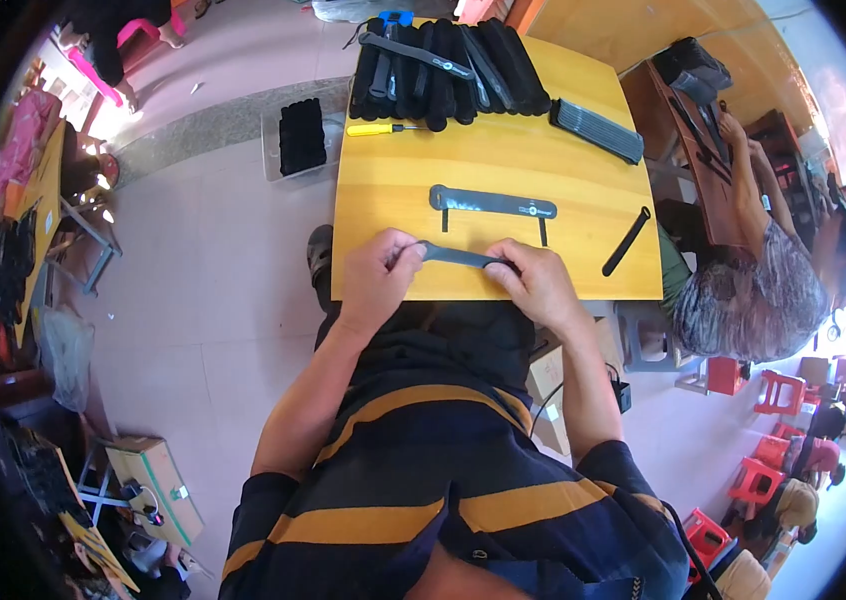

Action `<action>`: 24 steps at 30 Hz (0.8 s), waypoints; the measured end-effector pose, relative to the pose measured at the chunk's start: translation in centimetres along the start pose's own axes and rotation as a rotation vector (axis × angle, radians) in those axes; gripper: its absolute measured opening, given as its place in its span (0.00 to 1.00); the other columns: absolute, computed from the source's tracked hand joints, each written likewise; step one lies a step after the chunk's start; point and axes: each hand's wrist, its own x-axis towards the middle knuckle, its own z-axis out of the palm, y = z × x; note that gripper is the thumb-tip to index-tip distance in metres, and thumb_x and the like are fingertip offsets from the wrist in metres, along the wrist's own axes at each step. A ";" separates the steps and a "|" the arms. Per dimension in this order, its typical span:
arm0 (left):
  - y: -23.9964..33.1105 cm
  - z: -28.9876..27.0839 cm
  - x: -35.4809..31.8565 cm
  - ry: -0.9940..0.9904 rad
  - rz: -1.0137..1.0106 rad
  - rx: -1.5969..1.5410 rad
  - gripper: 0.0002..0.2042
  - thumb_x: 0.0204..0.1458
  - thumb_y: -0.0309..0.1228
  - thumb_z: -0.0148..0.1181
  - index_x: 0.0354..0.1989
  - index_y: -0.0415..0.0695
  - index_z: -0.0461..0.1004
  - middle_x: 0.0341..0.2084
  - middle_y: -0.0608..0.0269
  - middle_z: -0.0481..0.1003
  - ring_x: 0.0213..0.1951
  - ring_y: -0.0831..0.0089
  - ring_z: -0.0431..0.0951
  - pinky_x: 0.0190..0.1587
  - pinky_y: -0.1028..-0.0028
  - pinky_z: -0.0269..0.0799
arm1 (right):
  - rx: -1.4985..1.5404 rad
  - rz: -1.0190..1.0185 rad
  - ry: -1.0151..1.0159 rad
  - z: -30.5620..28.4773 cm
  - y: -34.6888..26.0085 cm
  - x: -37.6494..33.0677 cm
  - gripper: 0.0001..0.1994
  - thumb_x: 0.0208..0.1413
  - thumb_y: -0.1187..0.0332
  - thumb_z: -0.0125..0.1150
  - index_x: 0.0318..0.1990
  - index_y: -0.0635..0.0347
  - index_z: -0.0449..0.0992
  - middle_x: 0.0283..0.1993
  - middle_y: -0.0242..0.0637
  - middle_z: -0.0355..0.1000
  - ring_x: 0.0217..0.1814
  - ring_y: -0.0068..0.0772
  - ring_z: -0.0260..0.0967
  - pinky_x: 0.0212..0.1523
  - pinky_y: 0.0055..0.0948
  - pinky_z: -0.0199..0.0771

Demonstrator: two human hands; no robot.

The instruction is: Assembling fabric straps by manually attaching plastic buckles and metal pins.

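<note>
While the person is leaning over the near edge of the yellow wooden table, both hands are working one piece between them.

Left hand: the left hand is closing thumb and fingers on the left end of a dark strap, knuckles up, wrist resting at the table edge, likely for steadiness.

Right hand: the right hand is pinching the strap's right end, fingers curled over it; between the two hands the strap is running nearly level, apparently being kept taut.

Strap position: it is lying just above the table's near edge, close to the body, where both forearms are reaching it without stretching.

Just beyond: a longer dark strap with a round fitting is lying flat across the table's middle, apart from the held one, with two thin dark pins hanging below it; exactly what they are is too small to tell.

To the right: a single black strip is lying slanted, well apart from the hands.

Far edge: a pile of black straps is sitting stacked, a yellow-handled screwdriver just in front of it and a ribbed grey bundle beside it, all out of the working area.

Off the table: a tray of black pieces is standing on the floor to the left; another person is sitting at a neighbouring bench on the right.
</note>
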 end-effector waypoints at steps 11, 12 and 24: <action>1.1 0.0 1.8 -0.132 -0.238 -0.105 0.08 0.62 0.28 0.59 0.40 0.36 0.80 0.27 0.65 0.81 0.25 0.83 0.77 0.31 0.81 0.74 | 0.336 0.237 0.102 -3.6 6.9 -2.2 0.07 0.65 0.68 0.61 0.40 0.63 0.78 0.27 0.27 0.73 0.30 0.18 0.68 0.34 0.24 0.69; 1.1 0.3 2.0 -0.107 -0.241 -0.153 0.08 0.61 0.28 0.59 0.40 0.36 0.80 0.28 0.65 0.81 0.25 0.83 0.76 0.31 0.81 0.74 | 0.358 0.237 0.099 -3.6 6.4 -1.9 0.08 0.66 0.68 0.61 0.39 0.63 0.78 0.26 0.25 0.71 0.30 0.16 0.66 0.33 0.22 0.68; 0.4 1.1 3.2 -0.050 -0.322 -0.188 0.08 0.61 0.31 0.63 0.37 0.37 0.81 0.24 0.68 0.79 0.23 0.84 0.75 0.29 0.82 0.73 | 0.366 0.171 0.073 -3.2 7.3 -1.1 0.07 0.65 0.67 0.61 0.40 0.63 0.78 0.24 0.29 0.70 0.28 0.19 0.65 0.31 0.24 0.67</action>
